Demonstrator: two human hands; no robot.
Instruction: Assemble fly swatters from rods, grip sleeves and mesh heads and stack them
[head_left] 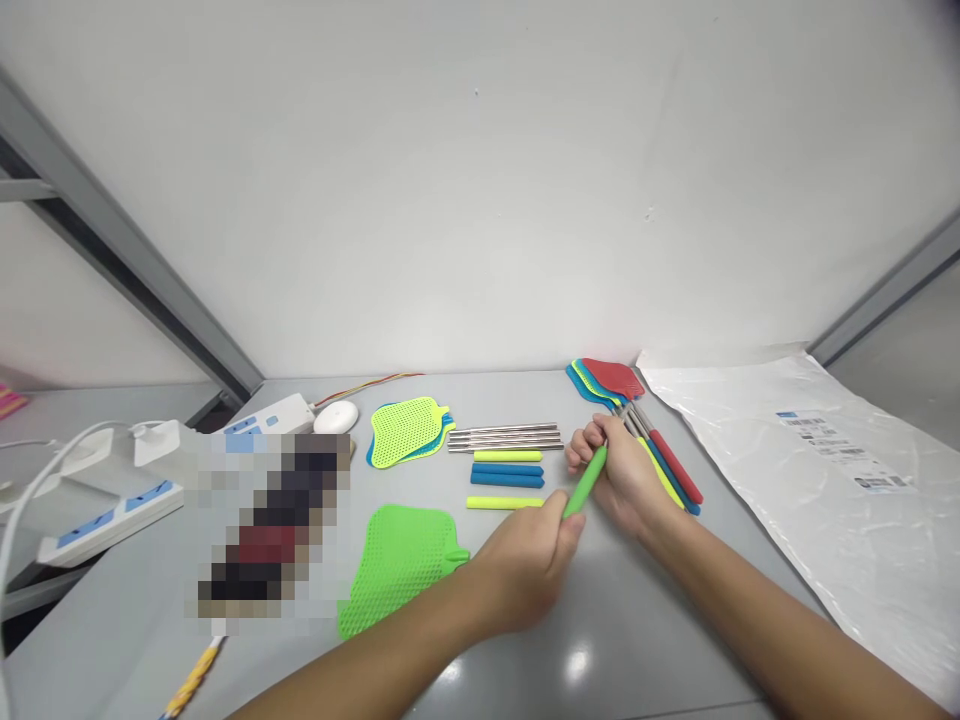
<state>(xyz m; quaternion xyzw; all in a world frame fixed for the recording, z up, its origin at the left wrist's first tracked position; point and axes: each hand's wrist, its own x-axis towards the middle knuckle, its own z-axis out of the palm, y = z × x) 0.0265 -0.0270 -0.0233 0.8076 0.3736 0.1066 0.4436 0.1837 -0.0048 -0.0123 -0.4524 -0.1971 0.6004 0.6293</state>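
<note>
My left hand [529, 560] is closed round the lower part of a green fly swatter handle [586, 482]. Curled fingers of my right hand [619, 470] close on its upper end; whether a metal rod is inside them is hidden. A green swatter head [409, 560] lies left of my left wrist. Beyond my hands rest a yellow handle [507, 456], two blue handles [507, 475], another yellow handle [502, 503] and several metal rods [506, 437]. A yellow swatter head [405, 432] overlaps a blue one [431, 448].
Assembled fly swatters [611, 378], red on top, lie fanned behind my right hand. A white plastic mailer [810, 450] covers the right side. To the left are power strips [112, 525], a round white device [336, 417], a pixelated object [274, 530] and a cable [191, 680].
</note>
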